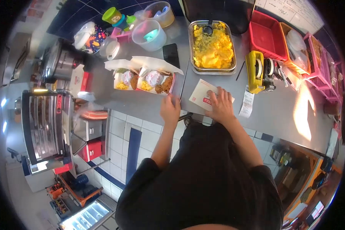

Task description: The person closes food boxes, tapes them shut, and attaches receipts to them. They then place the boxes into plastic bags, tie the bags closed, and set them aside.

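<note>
My right hand (pixel 221 105) lies with spread fingers on a flat cream-coloured packet with red print (pixel 200 95), close to the counter's front edge. My left hand (pixel 170 109) hovers at that edge with loosely bent fingers, a small gap between the tips and nothing visible in it. Just beyond it stand two open meal boxes, a right one (pixel 175 82) and a left one (pixel 119 86). Each contains a round wrapped item, yellow food and brown fried pieces. The right box is nearest to my left hand.
Behind the packet stands a glass tray (pixel 191 46) of yellow food. A black phone (pixel 171 56) lies left of it. Plastic tubs (pixel 148 36) stand at the back. To the right are a receipt (pixel 246 104), a yellow tape dispenser (pixel 253 73) and a red bin (pixel 267 36).
</note>
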